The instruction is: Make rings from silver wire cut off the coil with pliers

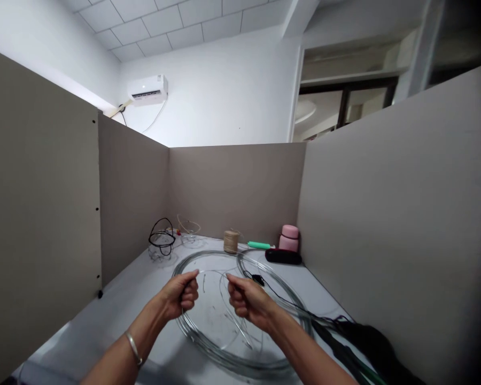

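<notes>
Booth walls: upright panels [236, 187] shut in the bench [136, 302] at the back and sides, probably to keep the work area apart from the room.
Wire coil: a broad coil [208, 350] lies flat around the middle of the bench, perhaps because its springy turns rest most steadily that way.
Left grip: the left hand [182, 293] is curled, thumb and forefinger closed on one end of a thin wire [212, 271].
Right grip: the right hand [250, 302] mirrors it, fingers folded and tips pinched together, seemingly on the same wire.
Thin wire: it spans the short gap between the fingertips, above the coil's inside; a pinch at both sides likely lets each hand steer it.
Loose pieces: wire lengths [239, 330] lie within the ring, within easy reach.
Back edge: twine spool [231, 242], green-handled tool [258, 245], pink container [289, 239] and black case [282, 256] stand or lie beyond the hands, presumably out of the way.
Left corner: black wire loops [162, 238] sit well apart from the hands.
</notes>
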The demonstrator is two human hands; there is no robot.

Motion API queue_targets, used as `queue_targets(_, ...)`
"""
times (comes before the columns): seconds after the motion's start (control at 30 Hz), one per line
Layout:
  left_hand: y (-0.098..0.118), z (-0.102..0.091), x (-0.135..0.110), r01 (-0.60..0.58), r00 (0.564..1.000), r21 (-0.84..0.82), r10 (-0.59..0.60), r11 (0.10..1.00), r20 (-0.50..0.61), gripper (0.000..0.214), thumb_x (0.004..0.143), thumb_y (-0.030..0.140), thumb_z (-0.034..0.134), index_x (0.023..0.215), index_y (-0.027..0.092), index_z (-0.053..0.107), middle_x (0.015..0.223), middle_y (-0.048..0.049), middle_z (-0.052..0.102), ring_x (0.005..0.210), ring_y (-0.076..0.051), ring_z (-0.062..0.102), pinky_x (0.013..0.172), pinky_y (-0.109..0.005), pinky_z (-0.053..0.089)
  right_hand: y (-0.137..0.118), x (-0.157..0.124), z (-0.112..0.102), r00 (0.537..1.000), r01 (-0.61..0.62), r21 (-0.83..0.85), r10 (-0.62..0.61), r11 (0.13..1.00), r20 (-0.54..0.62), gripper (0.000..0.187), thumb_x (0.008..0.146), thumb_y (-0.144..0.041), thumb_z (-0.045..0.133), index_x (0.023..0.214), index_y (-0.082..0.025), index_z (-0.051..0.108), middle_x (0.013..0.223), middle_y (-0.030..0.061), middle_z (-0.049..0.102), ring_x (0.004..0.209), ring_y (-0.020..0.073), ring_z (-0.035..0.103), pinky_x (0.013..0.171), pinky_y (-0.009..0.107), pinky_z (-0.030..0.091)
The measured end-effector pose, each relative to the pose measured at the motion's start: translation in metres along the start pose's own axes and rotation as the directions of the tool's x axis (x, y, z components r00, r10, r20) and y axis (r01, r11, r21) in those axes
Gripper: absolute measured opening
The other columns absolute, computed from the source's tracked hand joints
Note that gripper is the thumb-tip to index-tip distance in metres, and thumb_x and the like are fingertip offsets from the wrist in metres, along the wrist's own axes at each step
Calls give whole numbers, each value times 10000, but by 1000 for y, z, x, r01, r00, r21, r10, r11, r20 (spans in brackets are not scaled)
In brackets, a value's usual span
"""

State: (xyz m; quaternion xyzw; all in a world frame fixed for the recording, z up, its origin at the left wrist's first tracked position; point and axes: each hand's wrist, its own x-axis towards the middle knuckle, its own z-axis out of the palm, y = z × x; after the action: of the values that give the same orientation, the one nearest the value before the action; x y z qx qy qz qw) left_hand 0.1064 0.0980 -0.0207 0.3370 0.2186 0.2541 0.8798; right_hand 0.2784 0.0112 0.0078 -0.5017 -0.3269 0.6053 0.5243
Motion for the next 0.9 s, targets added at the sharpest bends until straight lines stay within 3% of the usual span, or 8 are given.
queue_targets(0.1,6,-8,5,-114,992,-103,109,988,-58,263,802,250,498,578,142,410,418,115,170,298,-1,156,290,-99,57,3,3,1,998,61,48,-60,997,-16,236,803,-336,460,736,-129,550,534,-5,548,427,64,502,435,178,389)
queue_targets(0.17,9,-15,7,-231,969,-174,211,957,-127,259,853,240,413,611,150,396,421,117,148,292,-3,154,289,-94,75,11,4,3,994,102,54,-99,993,-41,175,777,-298,498,796,-132,551,699,56,630,577,104,592,568,231,452)
queue_targets(0.27,10,-26,10,-394,911,-249,339,885,-236,279,893,222,313,628,159,371,423,110,166,293,-6,194,295,-87,145,29,9,11,987,143,22,-141,989,-71,154,712,-252,572,812,-135,559,807,92,651,653,131,619,604,249,458)
queue_targets(0.37,3,-34,14,-510,847,-275,420,815,-326,243,881,212,355,645,162,381,427,102,224,303,-6,248,321,-86,224,48,19,23,978,188,-37,-191,981,-85,171,662,-242,622,789,-141,571,729,66,646,593,130,608,515,231,442)
queue_targets(0.53,-11,-53,10,-563,798,-220,454,797,-397,165,826,204,472,668,156,455,464,64,411,367,-29,419,410,-125,355,60,40,38,944,265,-161,-290,951,-158,124,652,-240,620,603,-145,558,517,-24,549,430,73,513,382,176,372)
queue_targets(0.6,-9,-62,0,-525,815,-177,431,832,-388,159,823,224,474,689,143,498,489,35,479,412,-58,488,445,-154,391,59,44,40,942,267,-195,-298,944,-152,128,647,-237,621,585,-138,570,544,-10,571,452,82,535,384,177,383)
queue_targets(0.73,9,-73,-25,-358,906,-126,311,925,-288,280,836,322,424,716,102,549,529,-27,538,445,-119,531,458,-227,425,52,42,42,960,247,-196,-267,949,-86,155,650,-252,629,581,-120,586,586,29,615,469,98,561,384,183,387)
queue_targets(0.9,27,-65,-37,-216,970,-146,194,966,-149,305,839,335,419,642,121,513,494,18,446,385,-68,426,386,-169,351,48,31,46,973,226,-79,-229,971,-22,112,657,-228,644,692,-129,605,571,12,612,465,92,554,407,183,383)
